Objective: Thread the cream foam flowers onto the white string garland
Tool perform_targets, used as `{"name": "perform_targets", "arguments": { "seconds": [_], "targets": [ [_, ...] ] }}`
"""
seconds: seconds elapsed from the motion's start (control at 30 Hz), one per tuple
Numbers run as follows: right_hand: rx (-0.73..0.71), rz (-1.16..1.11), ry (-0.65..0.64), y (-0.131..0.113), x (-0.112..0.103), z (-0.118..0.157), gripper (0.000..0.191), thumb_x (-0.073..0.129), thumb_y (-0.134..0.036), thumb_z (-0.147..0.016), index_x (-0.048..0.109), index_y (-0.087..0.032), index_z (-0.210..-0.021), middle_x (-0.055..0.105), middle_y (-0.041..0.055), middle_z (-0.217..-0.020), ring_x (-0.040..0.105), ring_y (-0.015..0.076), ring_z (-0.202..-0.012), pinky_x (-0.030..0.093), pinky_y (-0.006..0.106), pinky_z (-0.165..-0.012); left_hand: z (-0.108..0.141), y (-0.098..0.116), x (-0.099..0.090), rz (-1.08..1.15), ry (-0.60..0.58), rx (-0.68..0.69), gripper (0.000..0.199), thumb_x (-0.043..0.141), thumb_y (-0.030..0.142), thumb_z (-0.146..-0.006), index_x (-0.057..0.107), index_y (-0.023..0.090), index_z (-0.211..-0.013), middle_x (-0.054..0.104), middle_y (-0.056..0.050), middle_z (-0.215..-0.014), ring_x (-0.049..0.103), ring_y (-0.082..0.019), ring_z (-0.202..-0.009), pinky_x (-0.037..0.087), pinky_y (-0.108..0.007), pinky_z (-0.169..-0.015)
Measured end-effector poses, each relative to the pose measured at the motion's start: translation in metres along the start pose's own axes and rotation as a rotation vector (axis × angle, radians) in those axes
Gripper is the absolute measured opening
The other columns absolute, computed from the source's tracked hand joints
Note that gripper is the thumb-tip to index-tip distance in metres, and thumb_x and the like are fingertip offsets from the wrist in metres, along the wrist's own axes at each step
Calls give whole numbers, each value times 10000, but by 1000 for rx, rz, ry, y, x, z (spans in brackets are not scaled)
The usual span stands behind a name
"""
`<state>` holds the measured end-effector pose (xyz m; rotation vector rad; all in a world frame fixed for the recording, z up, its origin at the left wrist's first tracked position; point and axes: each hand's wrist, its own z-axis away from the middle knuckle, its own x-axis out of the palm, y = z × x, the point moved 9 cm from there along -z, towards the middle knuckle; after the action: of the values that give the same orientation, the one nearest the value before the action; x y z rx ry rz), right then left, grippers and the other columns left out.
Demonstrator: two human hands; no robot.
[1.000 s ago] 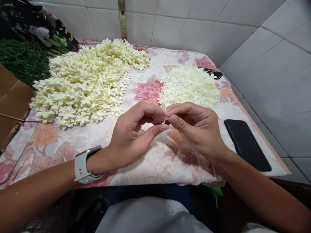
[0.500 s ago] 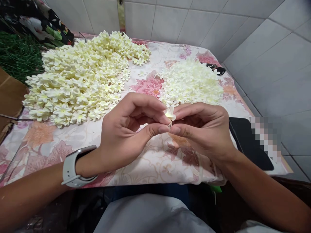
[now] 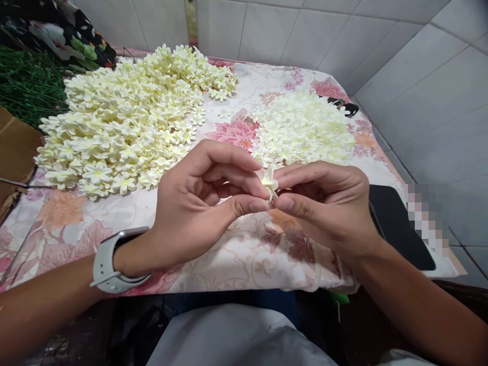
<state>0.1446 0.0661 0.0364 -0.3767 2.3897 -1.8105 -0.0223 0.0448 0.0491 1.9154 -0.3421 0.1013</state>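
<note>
A small white artificial flower (image 3: 269,179) with a pale yellow tint is pinched between both hands, above the front middle of the table. My left hand (image 3: 208,195), with a watch on its wrist, holds the flower from the left between thumb and fingertips. From the right, my right hand (image 3: 328,203) grips it low, thumb against fingers. The flower's base is mostly hidden by the fingertips. Beyond my left hand spreads a big heap of cream-yellow flowers (image 3: 114,122). Past my right hand lies a smaller pile of whiter flower pieces (image 3: 301,129).
A floral tablecloth (image 3: 229,264) covers the table. Green plastic stems (image 3: 30,86) and a cardboard box (image 3: 17,152) stand at the left. A black phone-like slab (image 3: 400,223) rests at the right. Dark-handled objects (image 3: 348,108) lie behind the whiter pile. Tiled walls (image 3: 267,30) close off the back and right.
The hands have parted very slightly at the fingertips, and more of the flower shows between them, its petals turned a little. Both hands still hold it.
</note>
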Motion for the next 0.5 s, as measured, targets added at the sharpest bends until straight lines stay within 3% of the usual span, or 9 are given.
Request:
{"name": "perform_targets", "arguments": {
  "seconds": [0.13, 0.33, 0.5],
  "targets": [
    [15, -13, -11, 0, 2, 0, 190, 1045, -407, -753, 896, -371, -865, 860, 3, -888, 814, 195, -813, 708, 323, -717, -2, 3, 0, -18, -3, 18, 472, 1008, -16, -641, 782, 232, -972, 826, 96, -818, 819, -51, -758, 634, -42, -669],
    [30, -41, -29, 4, 1, 2, 145, 1013, -373, -809, 904, -385, -904, 876, -5, -930, 824, 170, -831, 709, 274, -733, -3, 1, -1, -45, -14, 25, 436, 1023, 47, -670, 779, 243, -974, 823, 86, -823, 828, -75, -764, 643, -68, -649],
    [-2, -30, -43, 1, 2, 1, 193, 1015, -264, -800, 906, -375, -914, 878, -15, -918, 824, 164, -812, 706, 253, -717, -4, 3, 0, -62, -62, 121, 403, 1022, 93, -703, 763, 214, -987, 825, 56, -833, 840, -91, -777, 656, -73, -675]
  ]
}}
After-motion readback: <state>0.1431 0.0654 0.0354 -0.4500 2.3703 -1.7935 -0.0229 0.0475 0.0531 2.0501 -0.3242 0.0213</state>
